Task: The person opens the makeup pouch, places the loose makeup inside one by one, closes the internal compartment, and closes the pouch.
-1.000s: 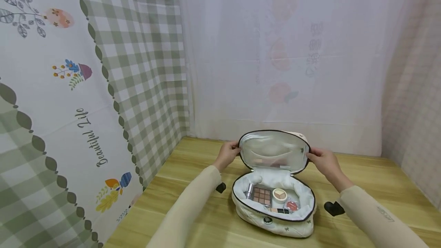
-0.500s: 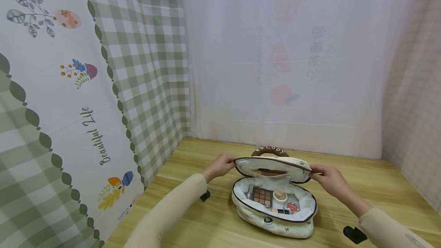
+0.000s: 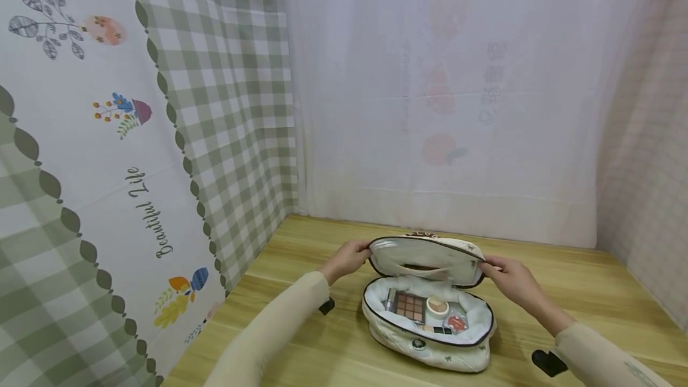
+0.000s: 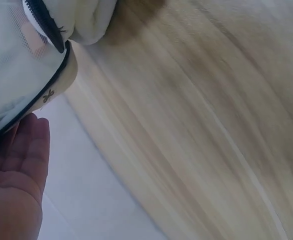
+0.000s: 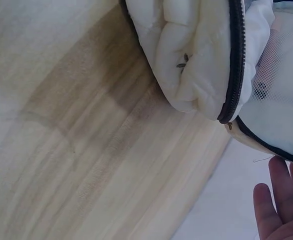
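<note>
A cream quilted makeup bag (image 3: 435,358) with dark zipper edging stands on the wooden table, its lid (image 3: 457,257) tilted up at the back. My left hand (image 3: 346,260) holds the lid's left edge, fingers behind it. At the opposite edge, my right hand (image 3: 507,276) pinches the rim. Inside the bag lie an eyeshadow palette (image 3: 410,306), a round three-colour compact (image 3: 438,306), a clear tube (image 3: 390,299) and a small red item (image 3: 456,323). The left wrist view shows the left fingers (image 4: 24,150) at the zipper edge; the right fingers (image 5: 281,192) reach the rim likewise.
The wooden table (image 3: 317,351) extends on both sides of the bag. A white curtain (image 3: 441,106) hangs behind it, and a green checked cloth (image 3: 231,94) covers the left side. Part of a brown lettered handle (image 3: 421,235) shows behind the lid.
Both hands have brought the lid forward and down from nearly upright a second ago. Since half a second ago it has tipped back up slightly, hiding more of the handle.
</note>
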Available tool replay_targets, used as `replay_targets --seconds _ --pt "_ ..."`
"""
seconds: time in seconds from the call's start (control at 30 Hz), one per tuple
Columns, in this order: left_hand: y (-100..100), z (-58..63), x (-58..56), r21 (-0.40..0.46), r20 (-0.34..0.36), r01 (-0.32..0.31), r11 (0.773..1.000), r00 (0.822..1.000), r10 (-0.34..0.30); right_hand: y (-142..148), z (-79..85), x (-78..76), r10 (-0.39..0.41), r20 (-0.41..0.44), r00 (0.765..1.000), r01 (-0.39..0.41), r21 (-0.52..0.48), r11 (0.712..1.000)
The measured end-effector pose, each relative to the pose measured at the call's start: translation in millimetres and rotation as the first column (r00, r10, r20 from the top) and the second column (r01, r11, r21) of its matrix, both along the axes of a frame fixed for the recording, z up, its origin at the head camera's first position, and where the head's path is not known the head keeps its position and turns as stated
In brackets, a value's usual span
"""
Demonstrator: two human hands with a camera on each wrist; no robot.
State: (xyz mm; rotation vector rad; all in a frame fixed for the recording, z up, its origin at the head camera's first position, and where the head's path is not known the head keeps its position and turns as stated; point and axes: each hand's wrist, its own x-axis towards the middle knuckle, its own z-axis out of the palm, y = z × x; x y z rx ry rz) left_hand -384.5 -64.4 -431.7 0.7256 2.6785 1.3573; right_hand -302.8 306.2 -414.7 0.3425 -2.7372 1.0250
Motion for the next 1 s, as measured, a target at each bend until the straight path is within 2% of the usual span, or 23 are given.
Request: replay_targets --seconds 0.13,0.27,0.3,0.37,0.47,0.53,0.63,0.73,0.87,1.0 --pt "6 0.3 -3.4 -0.003 -0.001 -0.057 0.998 0.998 0.057 -4 1.9 -2.8 0.006 -0.037 0.999 -0.005 0.018 1.000" --pt "16 5.3 -4.4 -0.008 -0.046 -0.170 0.985 0.984 0.170 -6 2.5 -7.5 0.006 -0.117 0.993 0.003 0.077 0.997" --pt "19 8.1 -3.1 -0.003 -0.066 -0.209 0.978 0.976 0.208 -7 2.3 -9.1 0.006 -0.138 0.990 0.008 0.096 0.995" --pt "26 13.7 -0.1 -0.017 -0.149 -0.284 0.959 0.949 0.278 -7 1.9 -11.8 0.011 -0.172 0.985 0.012 0.127 0.992" --pt "40 22.9 8.0 -0.024 -0.277 -0.331 0.943 0.909 0.312 -7 1.1 -15.8 0.014 -0.179 0.984 0.015 0.159 0.987" --pt "52 27.6 14.5 -0.046 -0.340 -0.306 0.951 0.900 0.274 -6 0.8 -17.7 0.012 -0.166 0.986 0.017 0.172 0.985" --pt "74 34.5 26.6 -0.085 -0.339 -0.193 0.977 0.928 0.154 -4 1.6 -19.3 0.004 -0.124 0.992 0.018 0.178 0.984" --pt "96 39.0 38.0 -0.134 -0.279 -0.070 0.988 0.960 0.030 -2 3.6 -20.6 0.001 -0.093 0.996 0.016 0.176 0.984" --pt "127 39.3 50.4 -0.202 -0.203 0.014 0.979 0.978 -0.056 -2 4.6 -23.5 -0.008 -0.064 0.998 0.018 0.162 0.987" --pt "154 34.9 60.3 -0.304 -0.177 0.023 0.952 0.981 -0.080 -1 4.5 -24.7 -0.021 -0.029 0.999 0.025 0.143 0.989"
